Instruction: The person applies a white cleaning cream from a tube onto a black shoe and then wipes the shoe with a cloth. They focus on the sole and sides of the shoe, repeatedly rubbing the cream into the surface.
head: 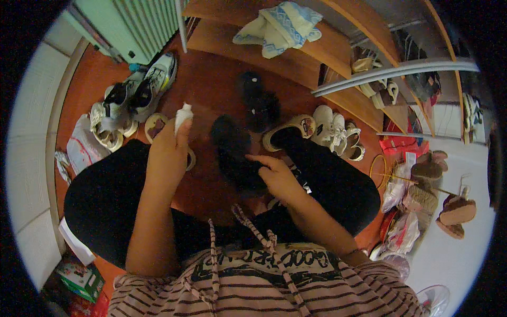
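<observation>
My left hand (168, 148) is closed around a crumpled white tissue or cloth (183, 117), whose tip sticks up above the thumb. Between my knees, my right hand (277, 174) grips the edge of a black shoe (233, 152), with the index finger stretched along it. The shoe is dark and blurred, so its exact kind is hard to tell. Just beyond it, another black shoe (259, 103) rests on the reddish-brown floor (206, 79). Beige slippers with brown patches are near my legs, one at the left (155, 126) and one at the right (291, 130).
Sneakers (154, 83) stand at the upper left beside a green ribbed suitcase (134, 27). White shoes (328, 126) line the right, below a wooden shoe rack (277, 65) with a blue-and-white cloth (283, 27) on it. Plastic bags (402, 233) and brown slippers (457, 212) are farther right.
</observation>
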Available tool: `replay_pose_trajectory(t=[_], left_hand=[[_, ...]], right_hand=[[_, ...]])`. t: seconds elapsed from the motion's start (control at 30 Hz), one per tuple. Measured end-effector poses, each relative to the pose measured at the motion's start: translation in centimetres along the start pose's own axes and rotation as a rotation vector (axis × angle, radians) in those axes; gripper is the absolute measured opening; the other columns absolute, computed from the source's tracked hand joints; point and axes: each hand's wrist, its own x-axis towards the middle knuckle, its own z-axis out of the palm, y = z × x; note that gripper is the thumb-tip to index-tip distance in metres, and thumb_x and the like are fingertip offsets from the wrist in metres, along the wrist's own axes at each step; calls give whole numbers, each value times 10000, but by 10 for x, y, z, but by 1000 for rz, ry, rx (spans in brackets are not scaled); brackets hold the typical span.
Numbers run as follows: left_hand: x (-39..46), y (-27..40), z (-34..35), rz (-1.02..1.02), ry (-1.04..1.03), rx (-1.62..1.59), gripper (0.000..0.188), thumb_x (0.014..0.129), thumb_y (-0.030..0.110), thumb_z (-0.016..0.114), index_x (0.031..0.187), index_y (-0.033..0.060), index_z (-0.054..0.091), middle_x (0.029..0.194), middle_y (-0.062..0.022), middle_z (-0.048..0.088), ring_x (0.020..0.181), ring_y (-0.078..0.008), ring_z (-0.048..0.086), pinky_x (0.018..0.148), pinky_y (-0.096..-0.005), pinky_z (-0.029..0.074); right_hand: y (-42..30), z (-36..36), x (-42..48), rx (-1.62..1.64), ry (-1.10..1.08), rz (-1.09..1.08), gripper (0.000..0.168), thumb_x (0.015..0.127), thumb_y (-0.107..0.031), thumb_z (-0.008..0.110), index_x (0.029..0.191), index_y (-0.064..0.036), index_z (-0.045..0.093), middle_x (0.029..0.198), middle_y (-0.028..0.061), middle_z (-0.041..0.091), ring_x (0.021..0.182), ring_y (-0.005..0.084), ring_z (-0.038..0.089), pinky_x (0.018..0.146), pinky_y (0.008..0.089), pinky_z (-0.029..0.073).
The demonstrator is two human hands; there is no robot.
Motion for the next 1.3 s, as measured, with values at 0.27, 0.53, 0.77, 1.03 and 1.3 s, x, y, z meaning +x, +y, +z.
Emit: replay_pose_trajectory(t=[0.27,0.53,0.77,1.03,1.3], left_hand=[[5,-28,23,-9,-178,183,420,938,372,435,1028,-22,548,927,-273,601,895,-449,558,759,-483,444],[3,-14,46,97,-185,325,400,930,390,442,932,7,554,792,-238,616,773,-408,596,672,-480,470],[3,-17,52,108,-199,348,393,932,396,433,922,16,533,738,-224,613,714,-407,598,626,-485,473],[3,-11,51,119,-155,354,386,933,397,425,869,42,563,712,-205,620,665,-391,603,585,-474,477],[3,-9,49,90,-176,373,400,934,403,417,851,52,589,678,-187,617,647,-381,604,578,-469,474]], right_hand=[[-17,0,-22,-118,35,36,377,786,-3,414,1077,-24,653,734,22,612,549,42,429,526,203,363],[-21,-15,-29,-26,93,-234,404,705,2,435,1017,-51,687,718,41,576,592,86,451,543,224,373],[-42,-24,-38,-237,107,-478,433,624,7,471,984,-64,701,590,45,412,536,148,400,521,258,346],[-40,-26,-41,-251,65,-578,461,609,1,494,1015,-97,689,608,75,385,556,227,409,516,316,375],[-37,-25,-42,-239,72,-722,466,594,13,496,1000,-91,698,572,54,343,526,210,378,489,310,336]])
